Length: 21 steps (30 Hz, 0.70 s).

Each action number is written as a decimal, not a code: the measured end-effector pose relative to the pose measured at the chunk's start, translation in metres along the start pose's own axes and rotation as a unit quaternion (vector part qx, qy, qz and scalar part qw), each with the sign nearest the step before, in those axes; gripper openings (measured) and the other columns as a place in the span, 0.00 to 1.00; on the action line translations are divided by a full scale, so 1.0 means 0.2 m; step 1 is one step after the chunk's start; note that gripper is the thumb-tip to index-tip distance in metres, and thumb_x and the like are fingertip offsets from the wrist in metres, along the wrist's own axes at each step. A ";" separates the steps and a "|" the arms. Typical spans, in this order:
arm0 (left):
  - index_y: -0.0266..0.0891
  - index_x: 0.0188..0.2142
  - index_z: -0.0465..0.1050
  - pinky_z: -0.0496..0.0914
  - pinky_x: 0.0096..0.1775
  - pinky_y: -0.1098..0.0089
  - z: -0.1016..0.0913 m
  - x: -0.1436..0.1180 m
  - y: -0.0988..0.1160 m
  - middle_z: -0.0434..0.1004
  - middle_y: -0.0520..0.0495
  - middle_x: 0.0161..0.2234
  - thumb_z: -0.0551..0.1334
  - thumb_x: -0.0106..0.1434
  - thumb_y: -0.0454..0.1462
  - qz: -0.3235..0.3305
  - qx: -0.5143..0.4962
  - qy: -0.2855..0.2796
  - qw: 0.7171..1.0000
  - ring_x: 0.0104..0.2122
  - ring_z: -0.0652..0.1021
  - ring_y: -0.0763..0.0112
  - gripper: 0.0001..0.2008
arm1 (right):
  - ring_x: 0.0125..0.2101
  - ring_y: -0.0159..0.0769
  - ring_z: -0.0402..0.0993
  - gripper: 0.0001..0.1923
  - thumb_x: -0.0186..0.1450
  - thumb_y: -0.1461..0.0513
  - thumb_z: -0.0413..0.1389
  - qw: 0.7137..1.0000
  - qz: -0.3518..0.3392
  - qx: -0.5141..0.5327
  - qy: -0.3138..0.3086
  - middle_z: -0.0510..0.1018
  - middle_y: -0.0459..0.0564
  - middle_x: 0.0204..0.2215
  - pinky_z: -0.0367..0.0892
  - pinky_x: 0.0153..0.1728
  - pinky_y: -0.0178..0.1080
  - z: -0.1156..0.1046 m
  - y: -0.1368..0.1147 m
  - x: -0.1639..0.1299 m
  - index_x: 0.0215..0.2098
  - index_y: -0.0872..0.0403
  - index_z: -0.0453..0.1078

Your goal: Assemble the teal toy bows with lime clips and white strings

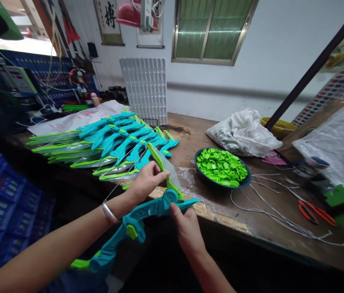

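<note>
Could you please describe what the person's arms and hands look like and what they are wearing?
Both forearms are bare, with no sleeves or gloves showing. The left hand has a plain silver bangle at the wrist. The right hand wears nothing visible.

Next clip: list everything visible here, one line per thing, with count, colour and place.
toy bow: one, teal and green, held in both hands at the bench edge
bowstring: one, white, taut beside the left hand
stacked toy bows: many, teal and green, bench left
bowl: one, dark, bench centre
green plastic pieces: many, heaped in the bowl
loose strings: several, white, bench right
scissors: one pair, orange, bench right
white bag: one, crumpled, behind the bowl
white tray: one, upright against the wall
blue crates: several, lower left
bracelet: one, silver, left wrist
left hand: grips the green limb
right hand: grips the teal handle
</note>
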<state>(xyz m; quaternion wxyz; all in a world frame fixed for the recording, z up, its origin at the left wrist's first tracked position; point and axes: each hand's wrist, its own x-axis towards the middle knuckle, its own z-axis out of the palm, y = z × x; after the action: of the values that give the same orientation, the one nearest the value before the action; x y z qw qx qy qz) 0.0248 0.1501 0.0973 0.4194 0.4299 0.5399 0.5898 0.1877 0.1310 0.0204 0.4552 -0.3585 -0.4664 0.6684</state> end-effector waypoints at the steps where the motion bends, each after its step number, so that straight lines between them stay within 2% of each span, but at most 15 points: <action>1: 0.39 0.33 0.66 0.76 0.31 0.68 0.00 0.00 -0.01 0.73 0.53 0.28 0.74 0.51 0.45 -0.004 -0.014 0.005 1.000 0.29 0.78 0.68 0.20 | 0.48 0.49 0.79 0.27 0.58 0.46 0.69 1.000 -0.004 -0.015 -0.002 0.85 0.53 0.41 0.69 0.54 0.46 -0.01 0.00 0.00 0.46 0.56 0.78; 4: 0.38 0.41 0.66 0.80 0.34 0.61 0.00 -0.01 -0.02 0.78 0.47 0.36 0.74 0.51 0.48 -0.019 -0.059 0.000 0.998 0.34 0.81 0.62 0.26 | 0.43 0.47 0.80 0.29 0.53 0.46 0.72 0.999 0.017 0.011 0.030 0.85 0.53 0.40 0.71 0.52 0.46 -0.01 0.01 0.00 0.43 0.57 0.78; 7: 0.36 0.41 0.68 0.80 0.35 0.62 0.00 -0.03 0.01 0.79 0.45 0.37 0.74 0.53 0.48 -0.005 -0.090 0.001 0.996 0.35 0.82 0.62 0.25 | 0.34 0.42 0.79 0.29 0.45 0.46 0.75 0.990 0.033 0.110 0.082 0.84 0.51 0.31 0.73 0.42 0.43 0.02 0.04 0.03 0.33 0.57 0.76; 10: 0.36 0.42 0.71 0.80 0.34 0.67 0.01 -0.04 0.09 0.80 0.47 0.39 0.74 0.57 0.47 0.052 -0.123 0.027 0.991 0.36 0.82 0.63 0.22 | 0.32 0.39 0.78 0.27 0.50 0.46 0.74 0.981 -0.020 0.184 0.060 0.83 0.49 0.32 0.73 0.37 0.40 0.11 -0.01 0.08 0.38 0.55 0.76; 12: 0.37 0.43 0.71 0.79 0.32 0.70 0.02 -0.03 0.18 0.81 0.48 0.39 0.74 0.57 0.46 0.094 -0.148 0.045 0.984 0.36 0.83 0.64 0.21 | 0.35 0.39 0.79 0.26 0.56 0.48 0.71 0.978 -0.082 0.190 0.038 0.83 0.49 0.36 0.73 0.39 0.40 0.17 -0.09 0.10 0.45 0.52 0.74; 14: 0.38 0.42 0.72 0.79 0.31 0.71 0.03 -0.03 0.29 0.81 0.49 0.39 0.75 0.56 0.46 0.132 -0.175 0.057 0.974 0.36 0.83 0.65 0.21 | 0.38 0.38 0.80 0.23 0.61 0.48 0.68 0.975 -0.147 0.165 0.033 0.83 0.49 0.39 0.74 0.42 0.39 0.22 -0.19 0.12 0.48 0.51 0.72; 18: 0.37 0.40 0.74 0.80 0.33 0.70 0.05 -0.07 0.53 0.82 0.49 0.38 0.78 0.51 0.46 0.187 -0.214 0.084 0.955 0.35 0.83 0.65 0.23 | 0.36 0.36 0.78 0.18 0.68 0.48 0.61 0.957 -0.275 0.079 0.035 0.82 0.49 0.38 0.74 0.38 0.36 0.29 -0.43 0.13 0.46 0.52 0.71; 21: 0.38 0.37 0.73 0.81 0.33 0.70 0.05 -0.11 0.64 0.81 0.50 0.36 0.77 0.52 0.46 0.212 -0.238 0.110 0.941 0.34 0.83 0.66 0.21 | 0.34 0.36 0.78 0.19 0.66 0.47 0.62 0.949 -0.309 0.062 0.013 0.82 0.49 0.36 0.75 0.35 0.35 0.31 -0.58 0.13 0.44 0.53 0.72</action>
<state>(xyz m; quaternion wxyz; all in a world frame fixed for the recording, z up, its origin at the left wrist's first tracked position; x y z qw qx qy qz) 0.0367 0.1235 0.2237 0.3127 0.3543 0.3229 0.8200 0.1547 0.1553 0.1489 0.6667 -0.1772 -0.5059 0.5179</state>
